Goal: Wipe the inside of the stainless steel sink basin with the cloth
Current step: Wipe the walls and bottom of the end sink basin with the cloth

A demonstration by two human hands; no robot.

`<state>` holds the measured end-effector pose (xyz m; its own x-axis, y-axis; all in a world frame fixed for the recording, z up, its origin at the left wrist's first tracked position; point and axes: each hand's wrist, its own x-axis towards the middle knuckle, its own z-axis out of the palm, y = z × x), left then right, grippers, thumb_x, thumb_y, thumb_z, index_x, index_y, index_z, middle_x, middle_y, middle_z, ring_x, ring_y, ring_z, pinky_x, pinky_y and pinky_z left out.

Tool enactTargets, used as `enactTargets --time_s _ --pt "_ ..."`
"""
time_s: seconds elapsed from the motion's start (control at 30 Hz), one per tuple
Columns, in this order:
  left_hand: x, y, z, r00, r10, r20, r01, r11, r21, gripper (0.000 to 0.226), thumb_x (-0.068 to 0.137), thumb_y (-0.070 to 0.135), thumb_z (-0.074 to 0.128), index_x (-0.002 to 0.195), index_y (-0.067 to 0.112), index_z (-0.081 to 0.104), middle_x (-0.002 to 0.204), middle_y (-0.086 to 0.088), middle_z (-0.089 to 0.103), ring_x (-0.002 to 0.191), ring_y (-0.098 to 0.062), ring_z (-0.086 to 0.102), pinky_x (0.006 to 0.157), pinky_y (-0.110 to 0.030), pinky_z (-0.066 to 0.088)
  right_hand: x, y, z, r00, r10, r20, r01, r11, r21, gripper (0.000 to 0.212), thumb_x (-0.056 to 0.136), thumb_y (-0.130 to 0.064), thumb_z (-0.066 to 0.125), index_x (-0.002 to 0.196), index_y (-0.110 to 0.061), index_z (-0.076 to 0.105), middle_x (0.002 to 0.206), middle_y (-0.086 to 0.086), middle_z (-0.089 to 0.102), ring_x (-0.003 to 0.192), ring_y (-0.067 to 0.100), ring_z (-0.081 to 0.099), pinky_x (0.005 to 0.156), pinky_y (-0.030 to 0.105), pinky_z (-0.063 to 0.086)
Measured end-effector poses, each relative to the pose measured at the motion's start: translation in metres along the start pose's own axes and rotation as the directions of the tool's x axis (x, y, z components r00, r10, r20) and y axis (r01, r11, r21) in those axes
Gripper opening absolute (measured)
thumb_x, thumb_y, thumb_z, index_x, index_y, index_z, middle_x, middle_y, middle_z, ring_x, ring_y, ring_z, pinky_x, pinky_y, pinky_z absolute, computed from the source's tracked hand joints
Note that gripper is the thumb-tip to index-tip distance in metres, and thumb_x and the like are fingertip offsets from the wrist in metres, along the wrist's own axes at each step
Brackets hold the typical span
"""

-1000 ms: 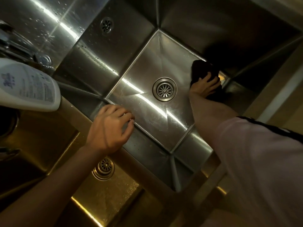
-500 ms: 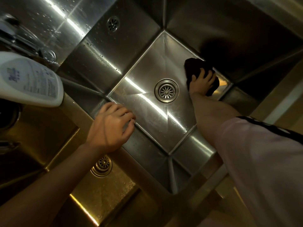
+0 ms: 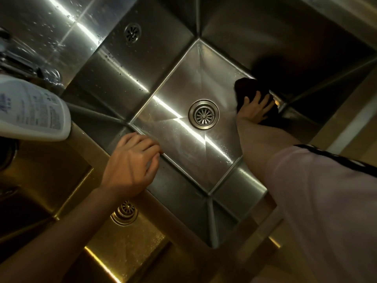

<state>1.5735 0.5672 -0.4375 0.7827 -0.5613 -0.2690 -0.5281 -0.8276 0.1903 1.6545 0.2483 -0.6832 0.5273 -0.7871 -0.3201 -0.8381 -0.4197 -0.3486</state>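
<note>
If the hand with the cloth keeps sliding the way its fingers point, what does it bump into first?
Probably the sink wall. The right hand presses the dark cloth near the floor's far edge, fingers aimed at that wall, though shadow hides the exact gap.

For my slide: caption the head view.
Right hand presses dark cloth onto sink basin floor beside drain.

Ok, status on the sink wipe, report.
Right hand flat on cloth, far corner of basin. Left hand resting on rim, holding nothing. Nothing in the way; drain clear.
</note>
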Motion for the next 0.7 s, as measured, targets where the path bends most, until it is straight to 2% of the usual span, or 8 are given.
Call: enactTargets --time_s 0.13,0.23,0.3,0.47,0.7 --pt "-0.001 0.0 0.0 1.0 -0.018 0.003 0.018 1.0 -0.006 0.037 0.093 0.034 0.036 0.101 0.02 0.068 0.104 0.002 0.066 0.103 -0.015 0.055 0.099 -0.03 0.025 0.0 -0.025 0.008 0.998 0.054 -0.01 -0.054 0.996 0.067 0.051 0.094 -0.044 0.047 0.141 -0.026 0.039 0.157 0.007 0.02 0.147 0.032 0.004 0.11 0.067 0.013" --pt "-0.001 0.001 -0.001 1.0 -0.025 0.014 0.025 1.0 -0.009 0.039 0.092 0.034 0.035 0.102 0.018 0.069 0.104 0.0 0.067 0.102 -0.016 0.057 0.098 -0.03 0.026 0.003 -0.041 0.013 0.995 -0.096 0.022 0.095 0.995 0.043 0.053 0.091 -0.051 0.048 0.136 -0.023 0.045 0.155 0.007 0.025 0.147 0.03 0.008 0.11 0.066 0.011" --pt "0.0 0.002 -0.003 0.999 -0.029 0.02 0.03 0.999 -0.012 0.039 0.092 0.033 0.035 0.101 0.017 0.07 0.103 -0.001 0.067 0.102 -0.017 0.058 0.097 -0.031 0.027 0.005 -0.041 0.014 0.983 -0.181 0.022 0.18 0.983 0.038 0.049 0.09 -0.052 0.048 0.13 -0.023 0.05 0.152 0.005 0.03 0.147 0.027 0.012 0.112 0.064 0.013" --pt "0.0 0.005 -0.006 0.999 -0.04 0.016 0.04 0.999 -0.009 0.039 0.091 0.032 0.036 0.1 0.016 0.07 0.102 -0.002 0.068 0.1 -0.019 0.059 0.097 -0.03 0.026 0.001 -0.015 0.007 0.97 -0.239 -0.03 0.24 0.97 0.031 0.051 0.092 -0.054 0.043 0.13 -0.022 0.053 0.151 0.003 0.034 0.146 0.024 0.017 0.117 0.049 0.015" --pt "-0.001 0.005 -0.006 0.999 -0.039 0.034 0.04 0.999 -0.019 0.041 0.091 0.034 0.035 0.099 0.015 0.071 0.103 -0.002 0.068 0.102 -0.02 0.059 0.099 -0.033 0.029 -0.001 0.014 -0.008 0.994 -0.014 -0.11 0.011 1.0 -0.024 0.055 0.097 -0.053 0.029 0.14 -0.021 0.042 0.154 0.005 0.028 0.146 0.024 0.016 0.114 0.04 0.018"
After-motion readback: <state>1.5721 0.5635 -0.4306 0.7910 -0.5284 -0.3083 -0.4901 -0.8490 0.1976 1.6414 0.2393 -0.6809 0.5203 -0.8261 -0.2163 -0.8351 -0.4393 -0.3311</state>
